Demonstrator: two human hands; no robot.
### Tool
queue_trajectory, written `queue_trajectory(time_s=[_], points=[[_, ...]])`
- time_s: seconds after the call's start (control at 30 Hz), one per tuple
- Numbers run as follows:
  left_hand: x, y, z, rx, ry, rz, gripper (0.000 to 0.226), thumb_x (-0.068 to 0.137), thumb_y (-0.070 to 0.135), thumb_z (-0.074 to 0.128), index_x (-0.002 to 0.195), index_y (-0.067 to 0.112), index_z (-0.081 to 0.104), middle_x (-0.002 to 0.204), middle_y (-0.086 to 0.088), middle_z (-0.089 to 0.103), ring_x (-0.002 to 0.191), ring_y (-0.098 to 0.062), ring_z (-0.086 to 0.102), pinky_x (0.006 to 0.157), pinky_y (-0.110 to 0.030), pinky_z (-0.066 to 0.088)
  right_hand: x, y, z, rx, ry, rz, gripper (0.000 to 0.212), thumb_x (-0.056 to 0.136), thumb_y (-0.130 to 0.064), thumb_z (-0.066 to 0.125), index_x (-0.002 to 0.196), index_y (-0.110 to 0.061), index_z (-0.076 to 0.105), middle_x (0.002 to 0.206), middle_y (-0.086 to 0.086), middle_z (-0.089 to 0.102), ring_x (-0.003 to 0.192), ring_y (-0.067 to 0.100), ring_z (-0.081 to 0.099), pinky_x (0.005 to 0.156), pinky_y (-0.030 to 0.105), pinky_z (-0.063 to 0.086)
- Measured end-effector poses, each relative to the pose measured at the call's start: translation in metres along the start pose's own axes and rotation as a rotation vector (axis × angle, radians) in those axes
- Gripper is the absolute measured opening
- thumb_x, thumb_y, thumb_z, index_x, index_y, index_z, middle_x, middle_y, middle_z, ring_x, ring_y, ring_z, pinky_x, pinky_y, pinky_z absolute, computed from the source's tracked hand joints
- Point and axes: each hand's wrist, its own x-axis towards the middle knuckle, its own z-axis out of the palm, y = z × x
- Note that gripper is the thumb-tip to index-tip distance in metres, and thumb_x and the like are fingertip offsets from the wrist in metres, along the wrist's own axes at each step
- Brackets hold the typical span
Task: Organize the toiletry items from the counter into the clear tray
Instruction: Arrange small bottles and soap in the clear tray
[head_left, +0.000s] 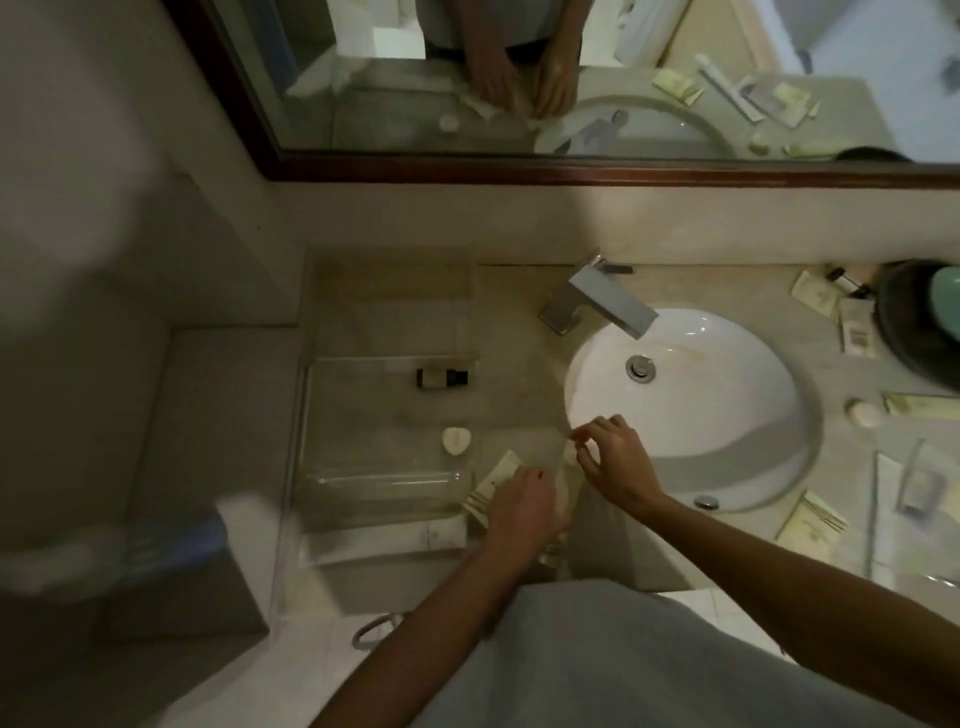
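The clear tray (317, 415) sits on the counter left of the sink. Inside it lie a small brown bottle (441, 377) and a round cream soap (456, 441). My left hand (519, 512) presses down on a pile of pale green sachets (496, 480) at the tray's front right corner. My right hand (613, 457) pinches a small pale packet (571, 453) just beside the sink rim. More sachets (813, 519), a soap (863, 412), a white tube (857, 332) and a clear-wrapped item (922, 486) lie on the counter right of the sink.
A white oval sink (727, 415) with a square chrome faucet (597, 301) fills the counter's middle. A dark bowl (914, 322) stands at the far right. A mirror with a dark wood frame (519, 171) runs along the back. A blurred box (171, 561) sits lower left.
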Motion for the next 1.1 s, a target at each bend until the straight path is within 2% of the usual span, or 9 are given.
queue_trajectory(time_s=[0.1, 0.2, 0.3, 0.43, 0.6, 0.7, 0.83, 0.97, 1.1], points=[[0.005, 0.026, 0.015, 0.013, 0.020, -0.115, 0.040, 0.089, 0.029, 0.064, 0.122, 0.013, 0.049, 0.122, -0.010, 0.058, 0.109, -0.026, 0.055, 0.086, -0.036, 0.046, -0.017, 0.020, -0.007, 0.065, 0.000, 0.047, 0.015, 0.088, -0.011, 0.063, 0.100, -0.016, 0.072, 0.097, 0.000, 0.069, 0.092, 0.021, 0.053, 0.076, 0.037, 0.046], [0.006, 0.039, 0.017, 0.068, 0.015, -0.134, 0.028, 0.092, 0.021, 0.060, 0.118, 0.011, 0.056, 0.120, -0.011, 0.058, 0.109, -0.027, 0.054, 0.089, -0.037, 0.044, -0.027, 0.028, -0.010, 0.120, 0.017, 0.067, 0.017, 0.090, -0.011, 0.061, 0.102, -0.016, 0.072, 0.099, -0.003, 0.068, 0.093, 0.016, 0.052, 0.078, 0.032, 0.047], [0.007, 0.037, 0.008, 0.032, 0.061, -0.155, 0.017, 0.092, 0.013, 0.055, 0.109, 0.015, 0.058, 0.112, -0.010, 0.062, 0.099, -0.026, 0.059, 0.078, -0.036, 0.047, -0.031, 0.033, -0.008, 0.175, 0.058, 0.093, 0.017, 0.089, -0.009, 0.062, 0.102, -0.017, 0.070, 0.098, -0.003, 0.068, 0.093, 0.014, 0.053, 0.078, 0.029, 0.048], [-0.005, -0.004, -0.033, 0.027, 0.309, -0.107, 0.013, 0.085, 0.013, 0.059, 0.096, 0.020, 0.060, 0.090, -0.001, 0.067, 0.082, -0.022, 0.064, 0.068, -0.029, 0.041, -0.030, 0.025, -0.009, 0.250, 0.105, 0.077, 0.017, 0.090, -0.008, 0.063, 0.103, -0.016, 0.069, 0.097, -0.003, 0.066, 0.091, 0.012, 0.053, 0.079, 0.029, 0.048], [-0.034, -0.124, -0.088, 0.095, 0.657, -0.219, 0.031, 0.081, 0.028, 0.036, 0.086, 0.012, 0.063, 0.076, -0.010, 0.063, 0.073, -0.031, 0.058, 0.076, -0.042, 0.044, -0.011, -0.008, 0.000, 0.211, 0.036, -0.048, 0.019, 0.087, -0.010, 0.065, 0.105, -0.015, 0.069, 0.098, 0.000, 0.066, 0.093, 0.018, 0.055, 0.080, 0.035, 0.049], [-0.035, -0.183, -0.110, 0.176, 0.585, -0.320, 0.034, 0.080, 0.031, 0.030, 0.077, 0.015, 0.060, 0.069, -0.008, 0.061, 0.069, -0.029, 0.058, 0.078, -0.042, 0.040, 0.010, -0.054, 0.008, 0.143, -0.032, -0.160, 0.023, 0.090, -0.022, 0.064, 0.113, -0.019, 0.067, 0.109, -0.003, 0.064, 0.102, 0.018, 0.054, 0.087, 0.032, 0.046], [-0.019, -0.218, -0.105, 0.282, 0.357, -0.272, 0.038, 0.072, 0.030, 0.037, 0.083, 0.014, 0.070, 0.078, -0.009, 0.068, 0.078, -0.031, 0.063, 0.084, -0.044, 0.041, 0.053, -0.113, 0.024, 0.091, 0.015, -0.212, 0.025, 0.095, -0.026, 0.057, 0.119, -0.020, 0.065, 0.114, -0.002, 0.065, 0.106, 0.017, 0.054, 0.089, 0.033, 0.046], [-0.015, -0.222, -0.089, 0.196, 0.298, -0.169, 0.030, 0.078, 0.015, 0.056, 0.105, 0.023, 0.066, 0.102, -0.004, 0.062, 0.090, -0.026, 0.060, 0.079, -0.039, 0.047, 0.095, -0.139, 0.035, 0.016, 0.026, -0.199, 0.020, 0.094, -0.020, 0.057, 0.111, -0.019, 0.068, 0.110, 0.001, 0.069, 0.100, 0.020, 0.059, 0.083, 0.034, 0.049], [-0.024, -0.226, -0.082, 0.041, 0.273, -0.102, 0.031, 0.083, 0.013, 0.055, 0.111, 0.026, 0.059, 0.110, 0.002, 0.052, 0.091, -0.020, 0.057, 0.073, -0.036, 0.052, 0.117, -0.141, 0.048, -0.155, -0.104, -0.335, 0.024, 0.093, -0.026, 0.059, 0.115, -0.019, 0.066, 0.117, 0.004, 0.065, 0.105, 0.024, 0.059, 0.086, 0.037, 0.051]])
